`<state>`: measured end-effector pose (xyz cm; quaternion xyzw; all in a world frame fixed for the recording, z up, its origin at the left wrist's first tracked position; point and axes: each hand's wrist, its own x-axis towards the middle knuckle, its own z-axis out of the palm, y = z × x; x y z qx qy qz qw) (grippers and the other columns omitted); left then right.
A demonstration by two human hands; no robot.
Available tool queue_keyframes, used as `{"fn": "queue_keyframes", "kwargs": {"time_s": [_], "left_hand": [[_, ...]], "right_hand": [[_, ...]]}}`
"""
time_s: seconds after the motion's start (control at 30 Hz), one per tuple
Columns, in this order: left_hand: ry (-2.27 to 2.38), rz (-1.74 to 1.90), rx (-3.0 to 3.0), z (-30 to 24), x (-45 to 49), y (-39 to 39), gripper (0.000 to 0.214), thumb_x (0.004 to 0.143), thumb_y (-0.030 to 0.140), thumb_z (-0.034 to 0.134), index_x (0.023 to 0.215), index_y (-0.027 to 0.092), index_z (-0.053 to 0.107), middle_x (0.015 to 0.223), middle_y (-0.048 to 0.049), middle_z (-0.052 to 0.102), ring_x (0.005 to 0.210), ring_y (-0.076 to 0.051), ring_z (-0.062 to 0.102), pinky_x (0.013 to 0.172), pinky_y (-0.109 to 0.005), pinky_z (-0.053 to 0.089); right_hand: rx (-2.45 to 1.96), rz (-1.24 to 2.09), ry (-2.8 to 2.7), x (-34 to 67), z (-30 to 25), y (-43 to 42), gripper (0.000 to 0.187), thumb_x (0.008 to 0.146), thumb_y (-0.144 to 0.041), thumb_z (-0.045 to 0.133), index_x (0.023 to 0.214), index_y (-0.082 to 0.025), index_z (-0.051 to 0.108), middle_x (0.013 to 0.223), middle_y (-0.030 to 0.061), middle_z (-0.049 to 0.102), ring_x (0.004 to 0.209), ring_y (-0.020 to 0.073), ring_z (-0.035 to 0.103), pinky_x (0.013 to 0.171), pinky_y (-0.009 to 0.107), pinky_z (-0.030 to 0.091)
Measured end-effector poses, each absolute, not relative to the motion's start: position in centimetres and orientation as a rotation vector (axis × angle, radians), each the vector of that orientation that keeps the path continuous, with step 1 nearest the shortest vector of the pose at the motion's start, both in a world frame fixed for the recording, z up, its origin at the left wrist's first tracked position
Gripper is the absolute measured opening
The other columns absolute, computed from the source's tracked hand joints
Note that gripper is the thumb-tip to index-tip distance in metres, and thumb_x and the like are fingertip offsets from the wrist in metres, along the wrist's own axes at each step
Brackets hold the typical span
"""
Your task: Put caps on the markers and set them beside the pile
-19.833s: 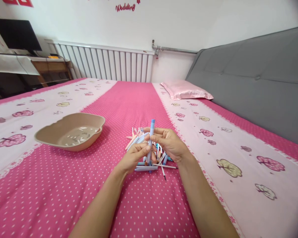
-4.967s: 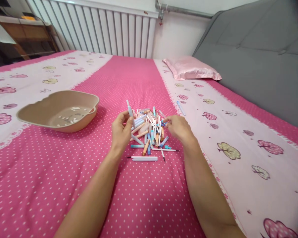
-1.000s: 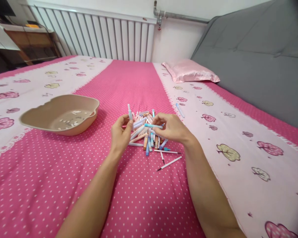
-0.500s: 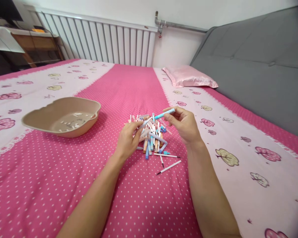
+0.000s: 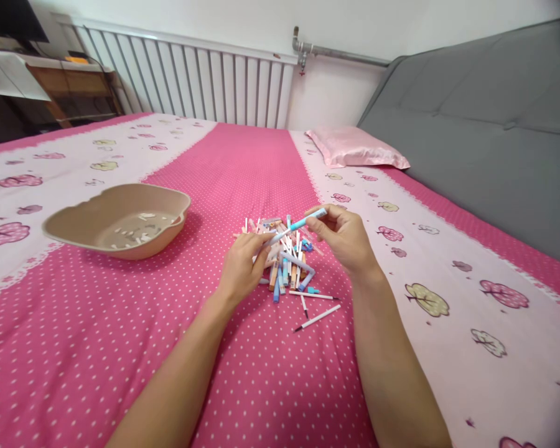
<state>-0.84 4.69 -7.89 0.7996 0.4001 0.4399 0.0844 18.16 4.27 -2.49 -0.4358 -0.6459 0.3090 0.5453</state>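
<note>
A heap of pen parts [image 5: 287,261], pale blue, orange and white barrels, caps and thin refills, lies on the pink dotted bedspread [image 5: 121,323]. Just above the heap my two hands meet on one pen. My left hand [image 5: 242,267] pinches its white barrel end. My right hand [image 5: 348,239] pinches its light blue cap end [image 5: 305,221]. The two pieces line up in one slanted line, rising to the right. A white refill with a dark tip [image 5: 318,317] lies apart, in front of the heap.
A beige shallow tray [image 5: 74,221] with several small white bits stands to the left. A pink pillow [image 5: 354,152] lies at the far end, by the grey padded headboard [image 5: 471,130]. A white radiator [image 5: 186,81] runs along the back wall.
Within the last second my right hand lifted a light blue piece from the heap and brought it end to end with the white piece in my left hand.
</note>
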Motion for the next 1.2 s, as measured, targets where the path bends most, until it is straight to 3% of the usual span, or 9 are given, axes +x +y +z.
{"fn": "queue_keyframes", "kwargs": {"time_s": [0.33, 0.67, 1.0, 1.2], "left_hand": [[1.194, 1.276, 2.407, -7.52, -0.71, 4.32, 0.025, 0.085, 0.023, 0.042, 0.103, 0.017, 0.059, 0.091, -0.0088, 0.064, 0.083, -0.019, 0.053, 0.077, -0.032, 0.04], [1.184, 1.245, 2.389, -7.78, -0.49, 4.3, 0.025, 0.087, 0.024, 0.041, 0.104, 0.017, 0.057, 0.09, -0.0078, 0.063, 0.085, -0.018, 0.053, 0.077, -0.032, 0.041], [1.17, 1.21, 2.421, -7.81, -0.57, 4.21, 0.026, 0.088, 0.022, 0.037, 0.105, 0.016, 0.056, 0.089, -0.0066, 0.062, 0.084, -0.017, 0.052, 0.076, -0.03, 0.04], [1.161, 1.228, 2.401, -7.87, -0.47, 4.29, 0.025, 0.088, 0.022, 0.038, 0.104, 0.016, 0.056, 0.091, -0.0069, 0.063, 0.086, -0.017, 0.053, 0.078, -0.03, 0.04]], "right_hand": [[-0.986, 0.82, -1.639, 17.76, -2.47, 4.08, 0.015, 0.076, -0.028, 0.058, 0.083, -0.016, 0.06, 0.075, 0.0013, 0.06, 0.068, 0.0107, 0.055, 0.062, 0.024, 0.044], [-0.938, 0.918, -1.608, 17.56, -2.63, 4.12, 0.016, 0.076, -0.026, 0.058, 0.09, -0.016, 0.059, 0.078, 0.0023, 0.059, 0.072, 0.0116, 0.055, 0.058, 0.023, 0.044], [-0.929, 0.946, -1.594, 17.45, -2.54, 4.03, 0.028, 0.078, -0.02, 0.055, 0.105, -0.02, 0.054, 0.085, 0.0023, 0.06, 0.075, 0.0122, 0.055, 0.06, 0.025, 0.044], [-0.9, 0.901, -1.58, 17.33, -2.53, 4.11, 0.023, 0.077, -0.019, 0.056, 0.1, -0.018, 0.057, 0.084, 0.0028, 0.062, 0.08, 0.0129, 0.057, 0.064, 0.026, 0.044]]}}
